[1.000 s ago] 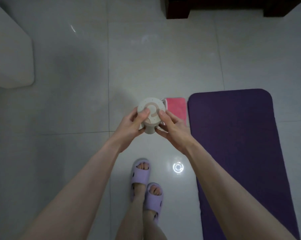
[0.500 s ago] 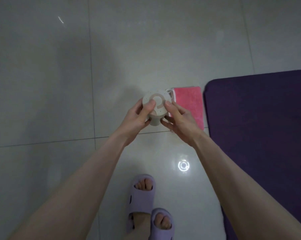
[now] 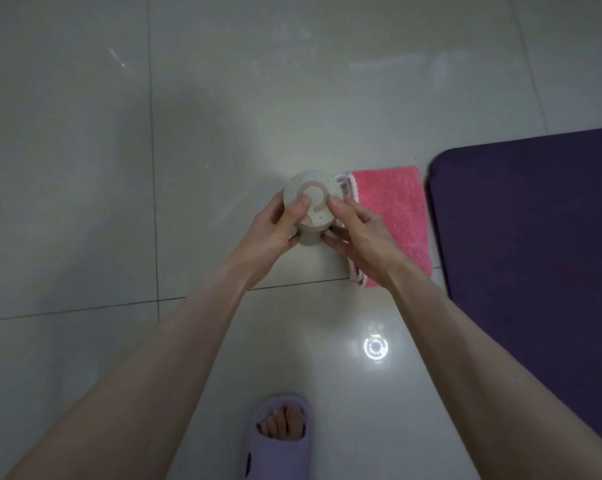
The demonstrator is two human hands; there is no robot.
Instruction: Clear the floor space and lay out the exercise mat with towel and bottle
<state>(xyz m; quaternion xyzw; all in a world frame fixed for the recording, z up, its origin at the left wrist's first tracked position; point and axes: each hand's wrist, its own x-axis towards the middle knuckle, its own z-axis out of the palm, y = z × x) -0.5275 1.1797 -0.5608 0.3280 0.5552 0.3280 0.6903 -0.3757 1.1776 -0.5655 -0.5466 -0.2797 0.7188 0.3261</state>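
A cream bottle [image 3: 314,199] with a round lid and a pinkish ring handle is seen from above, held upright over the tiled floor. My left hand [image 3: 271,230] grips its left side with the thumb on the lid. My right hand [image 3: 358,233] grips its right side, thumb on the lid too. A folded pink towel [image 3: 396,216] lies flat on the floor just right of the bottle, partly under my right hand. The purple exercise mat [image 3: 535,258] lies unrolled to the right of the towel. Whether the bottle's base touches the floor is hidden.
Pale glossy floor tiles [image 3: 119,202] spread to the left and beyond the bottle. One foot in a lilac slipper [image 3: 280,441] stands at the bottom centre. A round lamp reflection [image 3: 375,348] shines on the tile near my right forearm.
Both hands have kept hold of the bottle as the view has dropped closer to the floor. The towel and mat have shifted right in the frame; the furniture at the top is out of view.
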